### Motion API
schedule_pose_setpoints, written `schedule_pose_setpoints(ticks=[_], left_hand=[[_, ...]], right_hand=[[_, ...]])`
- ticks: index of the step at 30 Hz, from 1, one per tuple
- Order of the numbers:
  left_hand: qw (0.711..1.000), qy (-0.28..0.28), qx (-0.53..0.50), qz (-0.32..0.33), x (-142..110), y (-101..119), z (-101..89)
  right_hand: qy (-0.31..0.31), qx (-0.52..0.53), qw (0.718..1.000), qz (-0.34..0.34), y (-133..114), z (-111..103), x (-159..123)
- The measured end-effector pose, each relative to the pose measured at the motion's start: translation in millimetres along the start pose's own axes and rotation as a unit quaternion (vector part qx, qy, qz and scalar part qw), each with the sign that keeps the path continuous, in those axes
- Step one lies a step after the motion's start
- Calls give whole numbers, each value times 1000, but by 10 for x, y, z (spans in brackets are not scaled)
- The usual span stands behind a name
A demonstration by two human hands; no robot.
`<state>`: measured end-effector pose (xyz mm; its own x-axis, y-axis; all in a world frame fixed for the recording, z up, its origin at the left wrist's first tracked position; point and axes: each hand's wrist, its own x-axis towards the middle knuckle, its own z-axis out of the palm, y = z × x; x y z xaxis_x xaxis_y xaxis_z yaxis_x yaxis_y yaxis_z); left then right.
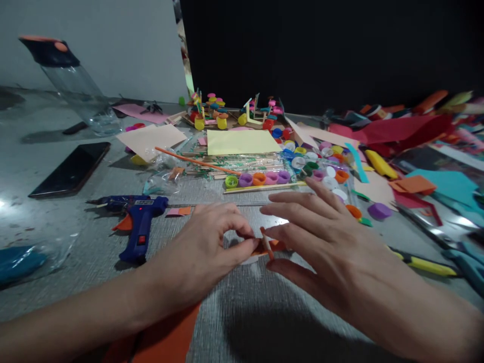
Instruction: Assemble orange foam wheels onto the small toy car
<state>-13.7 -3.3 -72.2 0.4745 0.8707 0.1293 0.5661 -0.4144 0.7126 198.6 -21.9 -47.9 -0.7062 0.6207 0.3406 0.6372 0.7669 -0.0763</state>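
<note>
My left hand [212,237] is closed in a pinch, thumb and fingertips on a small orange piece [279,245] that looks like paper or foam, low over the table. A narrow orange strip [266,243] with a paler face stands tilted at the near side of that piece. The thumb and a fingertip of my right hand [321,232] meet the two ends of the strip, while its other fingers are spread. Part of the orange piece is hidden behind my fingers. Beyond my left wrist lies a blue hot glue gun [139,222] with a red light on.
Coloured bottle caps [259,179], wooden sticks [245,164] and a yellow paper sheet [242,142] lie ahead. A phone [71,169] and clear bottle [81,91] are at left. Scissors [434,227] and a yellow cutter [431,264] lie right. Orange sheet [166,335] is under my left forearm.
</note>
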Motion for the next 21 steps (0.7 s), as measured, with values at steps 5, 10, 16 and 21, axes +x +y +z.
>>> schedule_pose_setpoints(ticks=[5, 10, 16, 21], left_hand=[[999, 27, 24, 28, -1, -2, 23], [999, 36, 33, 22, 2, 29, -8], [1000, -15, -9, -13, 13, 34, -15], [1000, 16, -11, -24, 0, -4, 37]], right_hand=[[-1, 1, 1000, 9, -6, 23, 7], [-6, -3, 1000, 8, -10, 9, 3], [3, -3, 1000, -3, -17, -2, 2], [3, -8, 1000, -2, -14, 15, 4]])
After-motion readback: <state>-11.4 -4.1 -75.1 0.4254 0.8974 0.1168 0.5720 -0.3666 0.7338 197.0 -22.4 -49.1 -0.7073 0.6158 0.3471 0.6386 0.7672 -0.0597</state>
